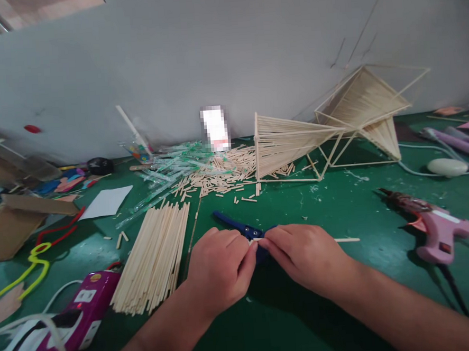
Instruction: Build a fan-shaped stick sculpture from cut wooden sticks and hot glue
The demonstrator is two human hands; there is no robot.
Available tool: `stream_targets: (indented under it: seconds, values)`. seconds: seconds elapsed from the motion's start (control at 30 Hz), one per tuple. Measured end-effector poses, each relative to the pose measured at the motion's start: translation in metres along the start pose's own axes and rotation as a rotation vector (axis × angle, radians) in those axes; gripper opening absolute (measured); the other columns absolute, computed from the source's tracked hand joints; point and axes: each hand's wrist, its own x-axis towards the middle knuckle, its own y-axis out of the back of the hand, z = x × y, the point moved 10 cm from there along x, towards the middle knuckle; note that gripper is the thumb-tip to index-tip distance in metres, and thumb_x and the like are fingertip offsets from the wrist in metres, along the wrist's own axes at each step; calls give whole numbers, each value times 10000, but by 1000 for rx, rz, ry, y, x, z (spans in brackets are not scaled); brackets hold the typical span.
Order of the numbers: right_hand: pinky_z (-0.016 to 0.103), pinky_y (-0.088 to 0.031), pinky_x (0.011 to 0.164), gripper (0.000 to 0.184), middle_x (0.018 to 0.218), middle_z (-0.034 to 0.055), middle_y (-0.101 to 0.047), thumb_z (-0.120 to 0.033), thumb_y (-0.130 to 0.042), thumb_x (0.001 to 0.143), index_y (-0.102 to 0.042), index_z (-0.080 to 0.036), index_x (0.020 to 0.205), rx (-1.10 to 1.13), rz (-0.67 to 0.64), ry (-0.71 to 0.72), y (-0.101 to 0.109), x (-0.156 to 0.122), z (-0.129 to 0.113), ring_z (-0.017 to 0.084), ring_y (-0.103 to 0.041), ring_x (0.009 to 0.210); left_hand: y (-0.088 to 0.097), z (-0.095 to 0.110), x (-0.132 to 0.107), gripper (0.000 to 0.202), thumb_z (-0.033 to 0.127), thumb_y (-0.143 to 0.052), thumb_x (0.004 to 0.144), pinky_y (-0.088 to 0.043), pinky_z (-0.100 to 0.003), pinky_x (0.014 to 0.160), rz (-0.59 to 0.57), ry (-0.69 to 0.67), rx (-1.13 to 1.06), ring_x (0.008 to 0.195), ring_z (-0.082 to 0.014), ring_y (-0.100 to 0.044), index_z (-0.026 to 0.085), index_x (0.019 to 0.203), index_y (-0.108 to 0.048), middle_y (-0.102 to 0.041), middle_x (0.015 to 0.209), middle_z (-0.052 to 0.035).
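My left hand (220, 264) and my right hand (304, 248) meet over the green table, fingers closed in pinches. A thin wooden stick (347, 239) runs between their fingertips, and its far end juts out to the right past my right hand. Just behind my hands lies a blue hand tool (231, 220) with a rivet-like pivot. My hands cover much of it, so its jaws cannot be made out. To the left of my left hand is a bundle of long wooden sticks (154, 257).
A frame of glued sticks (292, 145) stands by the wall. Short stick pieces (234, 170) and clear plastic wrappers (174, 166) are heaped at the back. A pink glue gun (436, 226) lies right; a magenta power strip (93, 303) with cables lies left, near a cardboard box (13, 226).
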Motion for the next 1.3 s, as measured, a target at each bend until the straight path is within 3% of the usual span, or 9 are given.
stream_targets:
  seconds: [0.47, 0.6, 0.73, 0.87, 0.97, 1.0, 1.07, 1.17, 1.3]
  values:
    - [287, -297, 539, 312, 655, 6, -603, -302, -403, 936, -613, -169, 748, 63, -33, 7, 0, -1, 4, 133, -542, 593, -11, -26, -3, 209, 257, -430, 909, -352, -281, 604, -120, 214, -465, 632, -135, -474, 174, 799, -587, -556, 702, -12]
    - [285, -293, 533, 327, 634, 5, -583, -284, -389, 943, -608, -160, 734, 103, -4, 72, 5, -1, -3, 124, -508, 567, -22, -35, -9, 225, 272, -461, 890, -372, -257, 602, -185, 389, -758, 634, -119, -486, 181, 714, -567, -543, 678, 8]
    - [288, -281, 516, 353, 602, 6, -552, -283, -381, 944, -595, -155, 694, 121, 20, 150, 12, -2, -13, 120, -466, 540, -51, -39, -21, 310, 332, -496, 842, -291, -226, 456, -343, 636, -1159, 470, -87, -380, 180, 572, -485, -439, 516, 42]
    - [296, -268, 505, 364, 583, 7, -535, -282, -381, 941, -581, -159, 663, 119, 46, 191, 18, -4, -21, 124, -437, 524, -54, -62, -24, 395, 348, -489, 837, -273, -230, 434, -188, 804, -1268, 426, -79, -341, 177, 489, -415, -382, 447, 46]
    - [294, -266, 502, 348, 587, 7, -542, -272, -387, 938, -583, -157, 673, 127, 75, 180, 22, -5, -21, 123, -436, 522, -37, -97, -28, 284, 430, -482, 855, -382, -240, 480, 47, 879, -1113, 500, -92, -484, 178, 900, -605, -648, 788, -24]
    - [292, -266, 502, 339, 589, 6, -544, -269, -393, 935, -584, -156, 679, 133, 81, 179, 22, -5, -21, 121, -435, 522, -26, -109, -29, 344, 454, -497, 844, -417, -252, 512, 107, 879, -973, 552, -107, -537, 197, 1061, -573, -666, 939, -49]
    - [291, -266, 504, 326, 588, 5, -541, -267, -404, 931, -581, -156, 680, 142, 92, 172, 23, -5, -19, 120, -434, 524, 1, -132, -33, 361, 449, -559, 802, -440, -269, 575, 153, 859, -536, 638, -144, -594, 222, 1082, -574, -671, 976, -46]
    - [289, -269, 508, 299, 599, 5, -538, -258, -418, 923, -579, -155, 693, 145, 111, 129, 23, -4, -14, 122, -435, 535, 15, -159, -42, 202, 439, -569, 764, -380, -294, 567, -94, 898, 73, 654, -211, -597, 249, 761, -635, -669, 735, -16]
    - [285, -288, 525, 244, 631, 13, -542, -225, -417, 911, -593, -151, 758, 123, 127, 99, 25, -5, -11, 132, -447, 568, 4, -179, -56, 263, 492, -531, 750, -342, -312, 536, -377, 939, 279, 657, -266, -601, 259, 678, -630, -673, 723, -49]
